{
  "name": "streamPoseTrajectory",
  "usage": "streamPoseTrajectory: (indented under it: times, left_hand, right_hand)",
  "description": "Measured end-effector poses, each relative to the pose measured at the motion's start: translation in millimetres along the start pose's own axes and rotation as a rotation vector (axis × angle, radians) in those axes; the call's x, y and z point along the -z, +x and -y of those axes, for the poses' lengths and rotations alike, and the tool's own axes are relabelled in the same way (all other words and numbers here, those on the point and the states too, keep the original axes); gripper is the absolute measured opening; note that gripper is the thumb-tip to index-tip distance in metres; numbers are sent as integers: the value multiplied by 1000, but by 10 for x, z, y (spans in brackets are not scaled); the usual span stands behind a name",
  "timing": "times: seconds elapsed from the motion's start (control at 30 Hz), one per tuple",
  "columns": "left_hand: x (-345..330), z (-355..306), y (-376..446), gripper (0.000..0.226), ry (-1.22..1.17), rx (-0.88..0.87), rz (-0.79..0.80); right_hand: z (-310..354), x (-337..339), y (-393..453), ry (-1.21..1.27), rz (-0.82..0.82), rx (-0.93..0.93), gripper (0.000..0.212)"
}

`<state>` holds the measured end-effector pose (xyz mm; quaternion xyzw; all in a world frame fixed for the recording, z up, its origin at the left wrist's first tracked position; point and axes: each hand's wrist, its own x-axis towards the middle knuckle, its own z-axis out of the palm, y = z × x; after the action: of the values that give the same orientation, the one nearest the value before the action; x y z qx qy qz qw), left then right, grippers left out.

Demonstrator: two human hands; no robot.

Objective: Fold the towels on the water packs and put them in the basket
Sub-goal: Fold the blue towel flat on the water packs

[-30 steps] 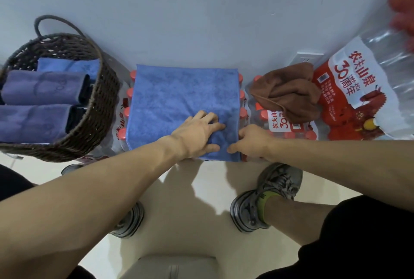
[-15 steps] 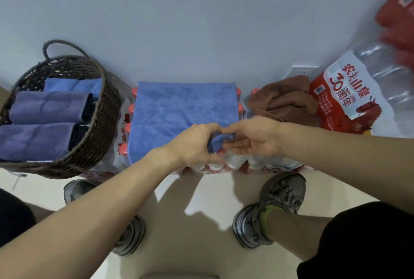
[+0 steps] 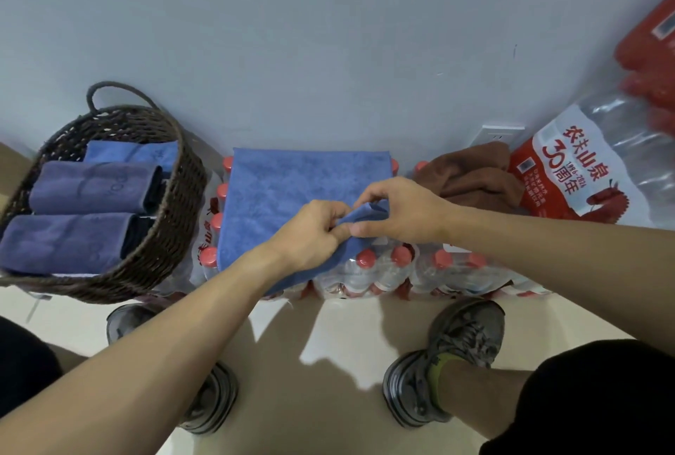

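Note:
A blue towel (image 3: 292, 184) lies spread on the water packs (image 3: 380, 273) against the wall. Its near right corner is lifted and pulled back over the cloth. My left hand (image 3: 310, 235) and my right hand (image 3: 398, 213) both pinch that raised corner, close together. A crumpled brown towel (image 3: 471, 177) sits on the packs to the right. The dark woven basket (image 3: 175, 206) stands at the left and holds three folded blue and purple towels (image 3: 91, 188).
A large water pack with a red and white label (image 3: 569, 177) leans at the right. A white wall socket (image 3: 496, 135) is behind the brown towel. My two grey shoes (image 3: 449, 359) stand on the pale floor in front of the packs.
My left hand went from lying flat on the towel to pinching its near right corner. Both hands have lifted that corner up and back, baring the red bottle caps beneath.

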<state>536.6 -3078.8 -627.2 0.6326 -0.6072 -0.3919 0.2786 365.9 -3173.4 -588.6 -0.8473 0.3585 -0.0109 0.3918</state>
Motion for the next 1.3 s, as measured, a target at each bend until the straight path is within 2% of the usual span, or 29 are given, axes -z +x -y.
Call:
streamPoseTrajectory:
  times: [0.07,0.13,0.23,0.37,0.43,0.5,0.6,0.67,0.77,0.83,0.97,1.03,1.1,1.2,1.23,1.3]
  left_hand:
    - [15,36,-16,28,-57,9,-52]
    - [64,64,-38,8,-164,71,-42]
    - [202,116,-47,28,-116,108,85]
    - [416,160,-87,36,58,133,258]
    - [502,181,-126,40,149,167,315]
    - [590,233,-173,33,231,208,353]
    - [772,337,-244,27,336,291,382]
    - [911,388,-294,27,351,360,417]
    - [1087,463,-344,23,267,402,487]
    - [1172,490,-369,22,184,398,535]
    - [1271,558,-429,40,-53,433,592]
    - [1289,613,-436,48,-195,459,478]
    - [1277,689,-399,53,-310,490,218]
    - [1140,800,-270,34,-537,581,-177]
    - [1064,825,-231,25,-580,623,-263]
    - [917,887,-196,21,-570,699,-302]
  right_hand:
    - [6,-19,42,21,-60,37,24]
    - [7,-12,63,30,-89,37,25]
    - [-12,-2,85,7,-113,-37,35]
    - [-41,8,88,64,-78,-144,25]
    - [-43,15,79,179,-50,-199,29]
    - [-59,26,73,320,-60,-268,38]
    - [-103,90,54,457,-87,-329,26]
    - [-149,137,38,535,-106,-383,26]
    - [-259,180,-11,600,-98,-438,34]
    - [-291,177,-53,573,-55,-452,27]
    - [-352,128,-75,548,-2,-494,33]
    - [-379,124,-56,593,14,-509,34]
    - [-419,140,-31,629,-1,-514,34]
    - [-474,167,4,641,-59,-547,32]
    - [-491,169,14,644,-70,-558,31]
    - [-531,176,27,678,-61,-576,28]
